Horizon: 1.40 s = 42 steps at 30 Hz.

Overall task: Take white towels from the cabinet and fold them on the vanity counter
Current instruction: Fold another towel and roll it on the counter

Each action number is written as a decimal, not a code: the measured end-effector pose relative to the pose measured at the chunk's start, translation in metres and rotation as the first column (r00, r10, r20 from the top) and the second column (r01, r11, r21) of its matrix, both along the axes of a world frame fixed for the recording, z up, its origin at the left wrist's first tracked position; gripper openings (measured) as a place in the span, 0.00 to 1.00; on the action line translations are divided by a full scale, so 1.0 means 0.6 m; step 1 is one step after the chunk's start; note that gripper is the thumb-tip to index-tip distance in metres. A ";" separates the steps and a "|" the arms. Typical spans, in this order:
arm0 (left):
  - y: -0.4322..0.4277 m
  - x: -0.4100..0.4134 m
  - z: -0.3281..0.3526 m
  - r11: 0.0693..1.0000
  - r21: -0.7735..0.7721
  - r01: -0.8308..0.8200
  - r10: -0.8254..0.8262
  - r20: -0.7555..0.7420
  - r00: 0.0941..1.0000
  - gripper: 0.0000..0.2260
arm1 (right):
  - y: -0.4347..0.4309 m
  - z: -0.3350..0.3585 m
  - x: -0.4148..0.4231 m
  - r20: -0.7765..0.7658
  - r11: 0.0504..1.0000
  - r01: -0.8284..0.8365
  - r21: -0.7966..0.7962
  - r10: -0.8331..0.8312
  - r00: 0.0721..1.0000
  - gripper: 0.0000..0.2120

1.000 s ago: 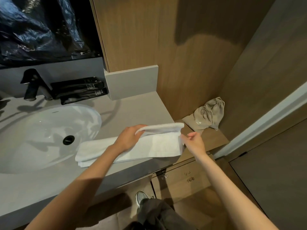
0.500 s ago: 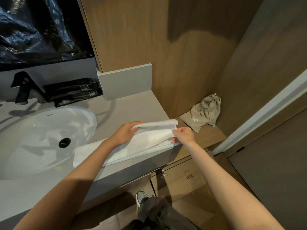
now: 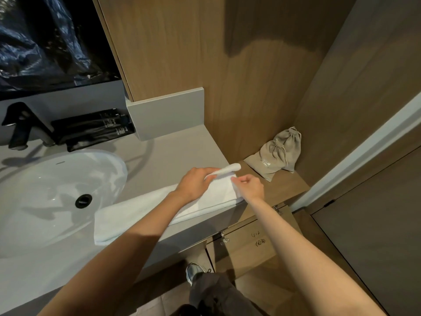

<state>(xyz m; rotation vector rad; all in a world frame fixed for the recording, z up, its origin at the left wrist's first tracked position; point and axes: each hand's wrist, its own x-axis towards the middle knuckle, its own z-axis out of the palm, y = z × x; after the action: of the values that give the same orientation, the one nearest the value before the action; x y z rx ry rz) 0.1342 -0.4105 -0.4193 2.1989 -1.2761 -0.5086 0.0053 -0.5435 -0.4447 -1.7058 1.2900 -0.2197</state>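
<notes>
A long white towel lies along the front of the grey vanity counter, folded into a narrow strip that reaches from the sink's rim to the counter's right end. My left hand grips the towel's lifted right end, which curls over its fingers. Just to the right, my right hand pinches the towel's right edge near the counter corner. The cabinet below the counter shows a wooden door with handwriting on it.
A white oval sink with a black drain fills the left. A black faucet and black tubes stand behind it. A beige drawstring bag lies on the lower wooden shelf at the right. My shoe is on the floor.
The towel's right end has been drawn in and lowered toward the counter. My right hand moved from beside the edge to pinching it, and both hands came closer together.
</notes>
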 end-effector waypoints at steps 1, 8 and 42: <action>-0.002 -0.004 -0.004 0.999 -0.029 -0.015 0.014 -0.037 0.999 0.14 | -0.003 0.000 0.002 -0.001 0.999 0.030 0.039 -0.030 1.000 0.08; 0.028 -0.028 -0.050 0.982 0.033 0.185 -0.184 -0.025 0.983 0.17 | -0.029 -0.018 0.010 -0.012 0.970 0.141 0.200 -0.141 0.990 0.08; 0.238 -0.013 -0.085 1.000 -0.028 0.004 0.007 0.379 0.925 0.28 | 0.033 -0.012 -0.028 0.034 0.874 -0.327 -0.360 0.362 0.931 0.19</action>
<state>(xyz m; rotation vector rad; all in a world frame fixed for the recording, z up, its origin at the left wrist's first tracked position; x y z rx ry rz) 0.1262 -0.2680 -0.4703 2.3488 -1.4627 -0.0575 -0.0115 -0.5239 -0.4517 -2.1670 0.8840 -0.3333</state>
